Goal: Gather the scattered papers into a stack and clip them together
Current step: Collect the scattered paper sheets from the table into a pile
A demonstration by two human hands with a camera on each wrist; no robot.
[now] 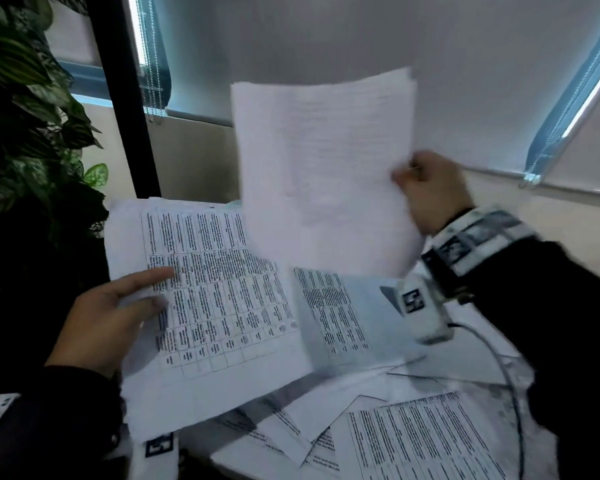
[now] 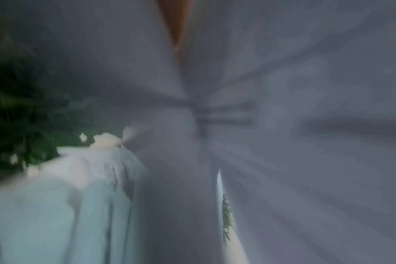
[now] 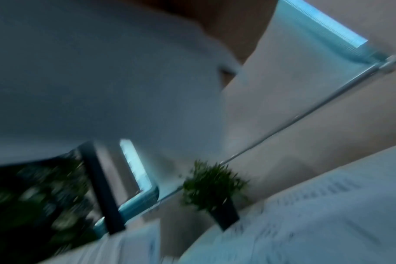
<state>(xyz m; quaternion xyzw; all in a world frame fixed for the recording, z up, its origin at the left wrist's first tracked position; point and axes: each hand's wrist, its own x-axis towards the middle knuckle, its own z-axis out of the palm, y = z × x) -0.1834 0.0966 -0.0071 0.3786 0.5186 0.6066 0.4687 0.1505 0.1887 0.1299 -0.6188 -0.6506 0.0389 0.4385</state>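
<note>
Right hand (image 1: 430, 188) pinches upright sheets (image 1: 326, 174), long axis vertical; left hand (image 1: 108, 317) grips tilted stack (image 1: 215, 299); wrist views blurred.

white papers (image 1: 222, 299) — black tables (gridded)

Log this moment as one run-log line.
left hand: holds printed stack | right hand: grips raised sheets | loose papers remain on table | clipped: no

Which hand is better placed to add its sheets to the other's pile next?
Right, probably. The right hand pinches raised sheets upright, free in the air just above the printed stack. The left hand holds that stack low from its left edge, steadying it as the receiving pile.
</note>
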